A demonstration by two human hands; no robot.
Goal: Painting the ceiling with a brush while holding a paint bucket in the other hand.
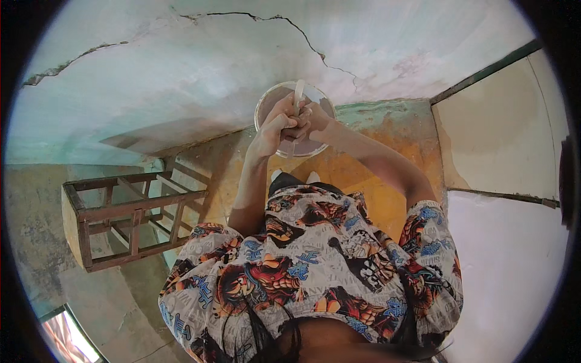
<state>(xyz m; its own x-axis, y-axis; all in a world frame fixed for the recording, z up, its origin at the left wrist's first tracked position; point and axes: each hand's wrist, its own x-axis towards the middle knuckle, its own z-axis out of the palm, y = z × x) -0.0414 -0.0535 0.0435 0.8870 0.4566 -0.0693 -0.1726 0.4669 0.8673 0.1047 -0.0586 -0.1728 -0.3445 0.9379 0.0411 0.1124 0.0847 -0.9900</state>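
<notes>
My hands meet over a round bucket [260, 107] with a whitish, smeared rim and greyish-brown contents. A pale narrow strip [299, 91] stands up between them, its far end reaching past my fingers toward the bucket's far rim. My left hand [275, 126] is closed around it from the left. From the right, my right hand [316, 120] has its fingers curled in against the strip and the left fingers. Both hands look dusted with pale residue. The overlapping fingers hide the strip's middle, so its exact kind cannot be made out.
A wooden frame stool [133, 212] lies on its side at the left. Ahead rises a pale green wall [212, 66] with a long crack. The floor [387, 154] is worn orange-yellow. To the right are a beige panel [496, 127] and a white surface [508, 260].
</notes>
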